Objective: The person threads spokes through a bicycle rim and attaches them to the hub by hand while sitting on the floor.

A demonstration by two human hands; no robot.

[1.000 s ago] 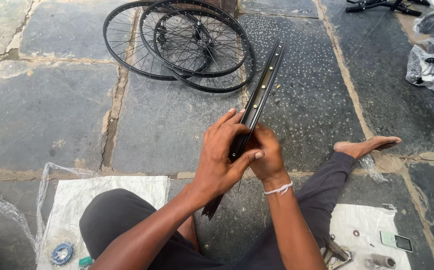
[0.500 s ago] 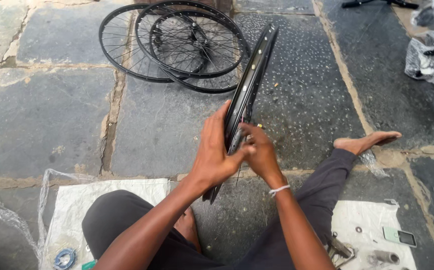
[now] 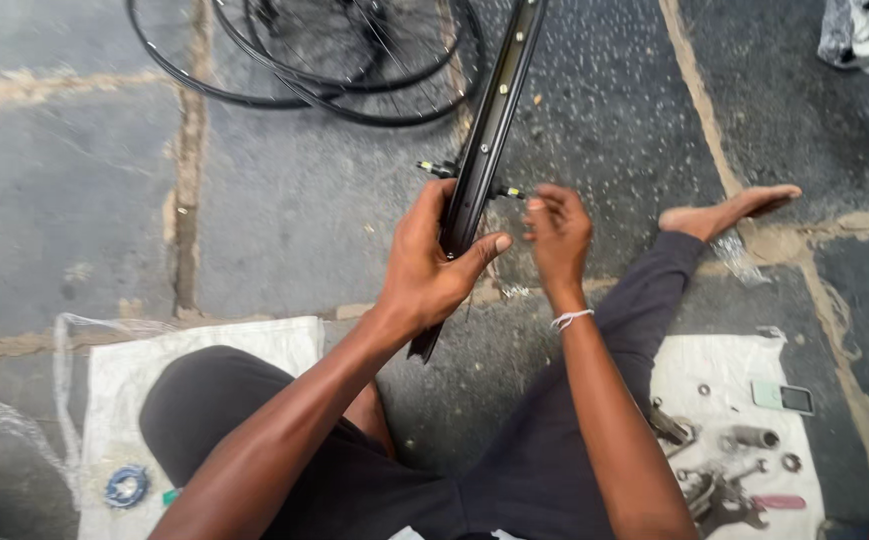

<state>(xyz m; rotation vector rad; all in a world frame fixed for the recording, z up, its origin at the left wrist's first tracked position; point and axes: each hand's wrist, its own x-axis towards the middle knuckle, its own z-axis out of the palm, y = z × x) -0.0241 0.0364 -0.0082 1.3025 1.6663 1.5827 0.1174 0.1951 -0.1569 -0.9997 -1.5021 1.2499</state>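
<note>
At the centre of the frame a black bicycle rim [image 3: 489,130] stands on edge, running from just below the middle up past the top edge and leaning a little to the right. The left hand [image 3: 434,260] is closed around its lower part, thumb stretched across the near face and fingers curled behind. A short axle-like piece [image 3: 507,191] pokes out on both sides of the rim just above that grip. The right hand [image 3: 557,232] sits just to the right of the rim, its fingertips pinched narrowly together at the right end of that piece; whether something small is held between them is too fine to tell. A white band [image 3: 571,319] circles the right wrist.

Toward the upper left, two more spoked wheels [image 3: 354,70] lie flat and overlapping on the stone floor [image 3: 74,200]. The person sits on that floor in dark trousers, one bare foot [image 3: 729,210] stretched out at the right. On the lower right a white cloth [image 3: 714,370] carries scattered metal tools and parts [image 3: 719,480] and a small flat phone-like thing [image 3: 782,397]. On the lower left another white sheet [image 3: 119,380] bears a small blue ring-shaped part [image 3: 126,486]. A crumpled plastic bag [image 3: 859,35] lies in the upper right corner
</note>
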